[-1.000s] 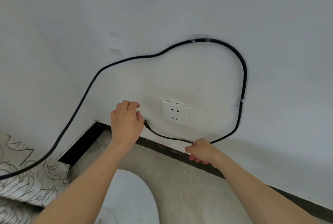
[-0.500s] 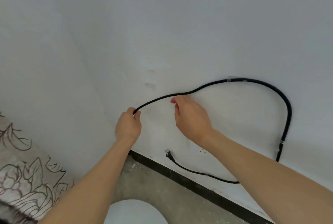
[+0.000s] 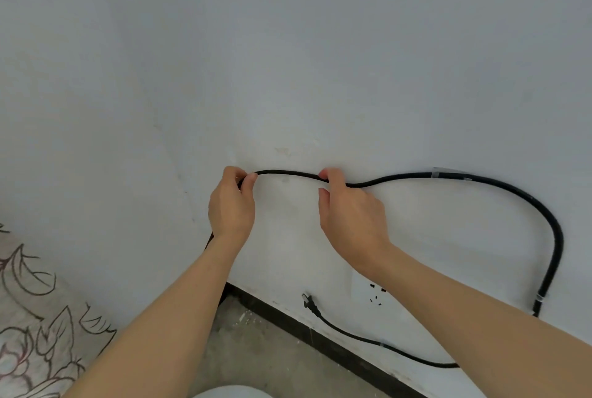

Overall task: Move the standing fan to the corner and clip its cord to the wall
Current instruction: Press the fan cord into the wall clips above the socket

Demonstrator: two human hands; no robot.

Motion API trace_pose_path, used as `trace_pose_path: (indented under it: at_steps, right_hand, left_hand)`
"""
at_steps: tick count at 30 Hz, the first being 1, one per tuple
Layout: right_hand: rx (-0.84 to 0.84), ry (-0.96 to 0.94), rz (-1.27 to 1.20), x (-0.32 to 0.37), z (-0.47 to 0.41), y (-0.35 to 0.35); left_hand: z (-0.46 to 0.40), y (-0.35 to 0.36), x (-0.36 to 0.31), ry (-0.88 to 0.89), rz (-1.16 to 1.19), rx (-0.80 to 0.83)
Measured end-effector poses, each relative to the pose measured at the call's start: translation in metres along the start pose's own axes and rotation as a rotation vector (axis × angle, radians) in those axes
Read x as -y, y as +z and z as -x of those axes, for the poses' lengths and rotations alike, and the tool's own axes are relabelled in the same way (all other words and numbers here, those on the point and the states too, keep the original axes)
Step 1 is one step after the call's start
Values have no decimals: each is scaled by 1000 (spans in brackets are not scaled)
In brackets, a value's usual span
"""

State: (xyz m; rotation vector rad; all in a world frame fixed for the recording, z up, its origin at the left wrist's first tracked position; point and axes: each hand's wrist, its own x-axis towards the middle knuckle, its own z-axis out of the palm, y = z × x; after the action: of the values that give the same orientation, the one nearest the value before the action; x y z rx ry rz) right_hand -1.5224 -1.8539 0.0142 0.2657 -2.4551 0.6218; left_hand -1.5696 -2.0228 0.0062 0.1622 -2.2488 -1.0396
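Both hands press a stretch of black cord [image 3: 288, 174] against the white wall [image 3: 320, 61], above the wall socket [image 3: 368, 292]. The left hand [image 3: 231, 205] pinches the cord between thumb and fingers up and to the left of the socket, close to the room corner; below that grip the cord drops behind the wrist and is mostly hidden. The right hand [image 3: 350, 215] grips the same cord directly above the socket, thumb underneath and fingers curled over the top. Between the two hands the cord runs nearly level and flat to the wall. To the right of the socket it passes under a clear clip [image 3: 448, 173], bends downward in a wide arc, goes through a second clear clip [image 3: 540, 296], then disappears behind the right forearm. It reappears below the socket along the dark skirting [image 3: 336, 346], ending in a plug [image 3: 309, 303] that hangs free just left of the socket, not inserted. Far left of the socket lies a fabric with a floral line pattern [image 3: 35, 327]. The fan itself cannot be made out with certainty.
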Motion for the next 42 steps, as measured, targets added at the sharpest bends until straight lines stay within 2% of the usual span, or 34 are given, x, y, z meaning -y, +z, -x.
trace_pose_path:
  at_steps: [14,30,37,42]
  right_hand:
    - [37,-14,-10,-8,6,-3]
    - [32,-42,38,-9,5,-4]
    - [76,-82,108,-13,9,-3]
    - [73,-51,130,-14,15,2]
  left_hand:
    - [7,-1,3,83,-11,-15]
    - [16,7,9,14,11,11]
    - [-2,-2,7,81,-139,62]
    - [2,-3,2,76,-145,62]
